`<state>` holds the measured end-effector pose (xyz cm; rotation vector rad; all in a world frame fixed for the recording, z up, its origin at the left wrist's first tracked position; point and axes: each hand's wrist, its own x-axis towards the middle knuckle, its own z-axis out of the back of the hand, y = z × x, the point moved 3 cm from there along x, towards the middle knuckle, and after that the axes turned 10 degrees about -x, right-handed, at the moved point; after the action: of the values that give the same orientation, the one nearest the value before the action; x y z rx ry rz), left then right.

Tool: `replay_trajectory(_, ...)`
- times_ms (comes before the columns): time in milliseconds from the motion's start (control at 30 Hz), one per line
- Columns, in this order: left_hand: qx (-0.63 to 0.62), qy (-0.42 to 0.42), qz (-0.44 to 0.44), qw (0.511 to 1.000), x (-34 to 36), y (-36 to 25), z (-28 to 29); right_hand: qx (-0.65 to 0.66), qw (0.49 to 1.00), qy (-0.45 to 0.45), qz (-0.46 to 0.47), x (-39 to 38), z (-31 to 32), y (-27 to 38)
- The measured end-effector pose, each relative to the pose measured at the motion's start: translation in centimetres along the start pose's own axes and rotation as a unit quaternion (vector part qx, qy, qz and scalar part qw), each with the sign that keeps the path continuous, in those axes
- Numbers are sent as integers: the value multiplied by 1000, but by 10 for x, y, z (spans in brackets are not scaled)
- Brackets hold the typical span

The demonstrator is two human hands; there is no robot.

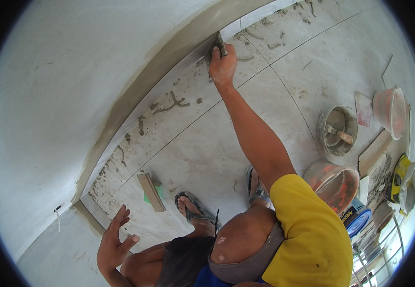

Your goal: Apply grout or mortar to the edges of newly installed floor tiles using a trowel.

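Note:
My right hand (223, 67) reaches far out to the foot of the wall, its fingers wrapped round a dark, mortar-smeared trowel (218, 44). The tool is against the white skirting tile (188, 62), just under the grey mortar band (143, 79); my fingers partly hide it. At the lower left, my left hand (115, 239) is raised beside my knee, fingers stretched and holding nothing. Nearest to it on the floor lies a wooden block (151, 192) with something green under it.
Mortar scraps (171, 103) litter the tiled floor (207, 143) along the wall. To the right stand a mortar bucket (323, 129) with a wooden-handled trowel (340, 134) in it, two reddish buckets (312, 179) (390, 112), a blue-lidded tub (360, 221) and a yellow bag (399, 179).

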<state>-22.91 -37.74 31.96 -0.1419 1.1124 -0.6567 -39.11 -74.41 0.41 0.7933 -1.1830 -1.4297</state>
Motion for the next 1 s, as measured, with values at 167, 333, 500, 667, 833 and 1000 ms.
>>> replay_trajectory(167,0,-1,-7,1000,1,1,1,17,999,-16,42,-13,-5,4)
replay_trajectory(333,-1,2,-22,1000,-2,1,0,51,997,-7,-65,19,3,-10)
replay_trajectory(500,10,2,-23,1000,0,-1,0,2,997,-4,79,-48,-17,12)
replay_trajectory(667,10,10,-30,999,2,-9,-4,41,999,8,2,-28,-16,2)
replay_trajectory(833,1,-7,-13,1000,-2,0,-1,89,989,13,-118,10,-2,-11)
replay_trajectory(1000,1,6,-29,1000,3,-2,-3,58,997,13,-49,-35,-22,-7)
